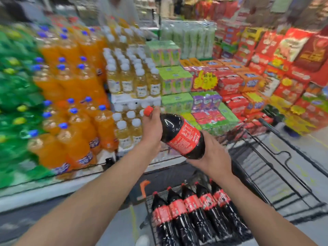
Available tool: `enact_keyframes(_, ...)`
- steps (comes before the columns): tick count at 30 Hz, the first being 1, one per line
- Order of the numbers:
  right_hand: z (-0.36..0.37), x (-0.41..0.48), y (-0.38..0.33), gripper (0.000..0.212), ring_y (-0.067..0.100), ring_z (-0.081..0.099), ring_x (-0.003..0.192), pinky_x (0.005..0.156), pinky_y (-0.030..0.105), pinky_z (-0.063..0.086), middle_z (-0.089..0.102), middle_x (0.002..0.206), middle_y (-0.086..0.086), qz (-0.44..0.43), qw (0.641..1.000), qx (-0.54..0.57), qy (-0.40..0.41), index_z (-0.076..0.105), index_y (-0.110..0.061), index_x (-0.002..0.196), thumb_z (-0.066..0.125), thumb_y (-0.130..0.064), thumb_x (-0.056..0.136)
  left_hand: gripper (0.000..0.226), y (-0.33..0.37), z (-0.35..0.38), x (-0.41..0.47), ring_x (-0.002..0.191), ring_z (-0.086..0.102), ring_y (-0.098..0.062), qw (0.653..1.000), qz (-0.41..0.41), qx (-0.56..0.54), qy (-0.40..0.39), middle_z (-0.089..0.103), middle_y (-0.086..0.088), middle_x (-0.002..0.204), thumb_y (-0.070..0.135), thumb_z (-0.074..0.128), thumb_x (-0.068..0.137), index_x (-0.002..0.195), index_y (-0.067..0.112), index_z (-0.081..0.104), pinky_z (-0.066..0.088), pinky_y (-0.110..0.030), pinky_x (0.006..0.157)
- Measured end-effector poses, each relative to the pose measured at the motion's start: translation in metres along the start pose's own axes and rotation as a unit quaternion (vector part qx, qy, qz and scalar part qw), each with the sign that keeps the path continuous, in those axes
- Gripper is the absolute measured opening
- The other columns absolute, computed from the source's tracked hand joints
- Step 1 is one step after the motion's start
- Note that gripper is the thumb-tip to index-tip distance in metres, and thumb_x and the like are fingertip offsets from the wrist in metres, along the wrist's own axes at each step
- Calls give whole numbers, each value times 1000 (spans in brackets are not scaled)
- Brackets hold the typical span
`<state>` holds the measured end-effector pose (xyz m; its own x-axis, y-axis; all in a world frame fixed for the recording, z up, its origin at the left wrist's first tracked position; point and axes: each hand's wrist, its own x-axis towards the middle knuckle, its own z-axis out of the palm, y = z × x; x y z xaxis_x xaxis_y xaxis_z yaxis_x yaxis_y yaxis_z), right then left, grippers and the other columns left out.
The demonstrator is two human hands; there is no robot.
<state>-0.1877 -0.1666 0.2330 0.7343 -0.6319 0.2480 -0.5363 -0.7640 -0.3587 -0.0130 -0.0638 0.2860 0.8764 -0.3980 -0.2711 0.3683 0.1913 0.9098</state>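
Note:
I hold a large cola bottle (181,135) with a red label and red cap, tilted with its cap up to the left, above a black wire shopping cart (276,174). My left hand (152,125) grips its neck just below the cap. My right hand (213,153) cups the bottle's base from below. Several more cola bottles (193,210) lie side by side in the near end of the cart, caps pointing away from me.
Stacked shelves of green, orange (71,107) and pale yellow drink bottles (131,80) fill the left. Green, purple and red drink cartons (230,89) are piled ahead and right. A person (117,9) stands at the back. Grey floor shows right of the cart.

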Motion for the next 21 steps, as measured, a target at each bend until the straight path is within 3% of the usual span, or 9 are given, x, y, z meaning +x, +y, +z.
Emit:
enact_keyframes(6,18,-13,-80,109,23,61,121,91,44,53,62,131,-6,-104,993,32,-47,35,-31,148,75,-70,54,42,37,-98,-42,101,76,-29,992,71,-39,101,78,-8,111,50,64,95,119,16,68,59,-55,95)
enact_keyframes(8,23,-19,-110,107,22,62,119,89,42,54,63,129,-8,-137,988,52,-56,36,-34,146,77,-68,53,39,50,-129,-55,100,76,-28,987,82,-50,131,77,-7,112,50,61,100,122,18,64,62,-51,90)
enact_keyframes(13,45,-37,-179,102,20,63,113,81,41,55,62,124,-11,-208,970,88,-88,38,-37,143,77,-69,54,53,74,-205,-85,99,77,-29,973,104,-60,195,76,-10,118,58,62,97,131,18,59,63,-53,85)
enact_keyframes(18,67,-68,-246,110,16,60,121,92,41,54,59,136,-13,-257,954,114,-105,33,-36,149,83,-65,56,43,89,-283,-114,91,79,-25,963,111,-53,239,78,-10,109,52,57,102,118,12,61,61,-34,63)
enact_keyframes(21,83,-91,-288,115,14,56,127,98,45,53,56,142,-14,-278,945,117,-124,31,-36,152,83,-69,54,46,94,-335,-132,88,79,-25,957,111,-42,266,79,-11,105,52,55,103,114,8,63,61,-37,70)
